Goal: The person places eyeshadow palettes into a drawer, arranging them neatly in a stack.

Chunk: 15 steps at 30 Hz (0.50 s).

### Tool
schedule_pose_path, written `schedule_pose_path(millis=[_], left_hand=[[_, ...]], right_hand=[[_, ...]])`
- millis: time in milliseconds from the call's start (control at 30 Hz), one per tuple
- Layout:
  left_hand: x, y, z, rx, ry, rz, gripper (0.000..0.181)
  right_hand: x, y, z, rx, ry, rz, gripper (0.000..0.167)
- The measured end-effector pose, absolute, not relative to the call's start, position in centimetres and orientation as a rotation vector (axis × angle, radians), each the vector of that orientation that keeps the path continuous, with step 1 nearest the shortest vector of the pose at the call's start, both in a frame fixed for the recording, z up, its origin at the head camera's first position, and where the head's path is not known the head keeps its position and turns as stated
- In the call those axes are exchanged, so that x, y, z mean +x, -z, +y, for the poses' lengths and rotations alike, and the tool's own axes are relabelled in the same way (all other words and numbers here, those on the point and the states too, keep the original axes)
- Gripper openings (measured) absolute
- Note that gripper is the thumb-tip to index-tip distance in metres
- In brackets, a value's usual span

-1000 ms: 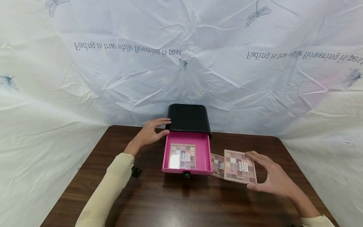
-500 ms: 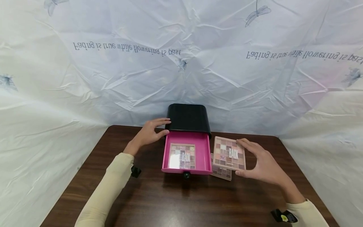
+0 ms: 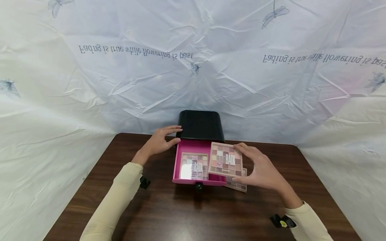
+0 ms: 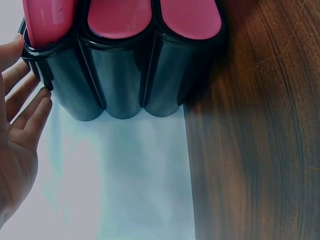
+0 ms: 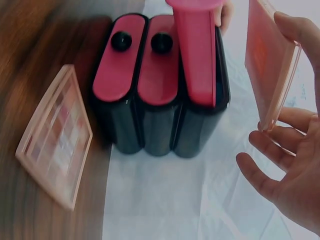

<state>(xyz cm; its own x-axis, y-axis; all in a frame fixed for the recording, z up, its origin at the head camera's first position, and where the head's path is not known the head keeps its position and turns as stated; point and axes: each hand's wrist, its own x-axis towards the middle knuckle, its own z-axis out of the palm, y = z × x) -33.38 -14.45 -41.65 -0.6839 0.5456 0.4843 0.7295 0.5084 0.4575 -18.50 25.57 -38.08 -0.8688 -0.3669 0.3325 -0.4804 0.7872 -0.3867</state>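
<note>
My right hand [image 3: 260, 167] pinches a square eyeshadow palette [image 3: 219, 157] by its right side, thumb at the near edge and fingers at the far edge. The held palette hangs tilted over the right part of a pulled-out pink drawer [image 3: 188, 146]. Inside that drawer, at the left, lies another palette [image 3: 193, 169]. The black drawer chest [image 3: 200, 124] has three tiers, and the open drawer is the top one. My left hand [image 3: 158, 140] touches the chest's left side with extended fingers, its thumb near the front rim. A third palette [image 5: 57, 140] lies on the table, partly hidden in the head view.
Two lower pink drawers [image 5: 120, 70] are closed, with black knobs. The dark wooden table [image 3: 196, 214] extends in front and to both sides. A white printed sheet [image 3: 193, 90] hangs close behind the chest.
My right hand has carried the held palette leftward, from beside the chest past the table palette to above the open drawer. My left hand stays against the chest.
</note>
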Motion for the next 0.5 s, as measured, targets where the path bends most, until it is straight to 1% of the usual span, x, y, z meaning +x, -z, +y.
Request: schedule_pose_path(millis=[500], left_hand=[[-33.4, 41.7, -14.3, -1.053, 0.948, -2.479, 0.051]], right_hand=[[-20.6, 37.8, 19.8, 0.771, -0.688, -2.750, 0.111]])
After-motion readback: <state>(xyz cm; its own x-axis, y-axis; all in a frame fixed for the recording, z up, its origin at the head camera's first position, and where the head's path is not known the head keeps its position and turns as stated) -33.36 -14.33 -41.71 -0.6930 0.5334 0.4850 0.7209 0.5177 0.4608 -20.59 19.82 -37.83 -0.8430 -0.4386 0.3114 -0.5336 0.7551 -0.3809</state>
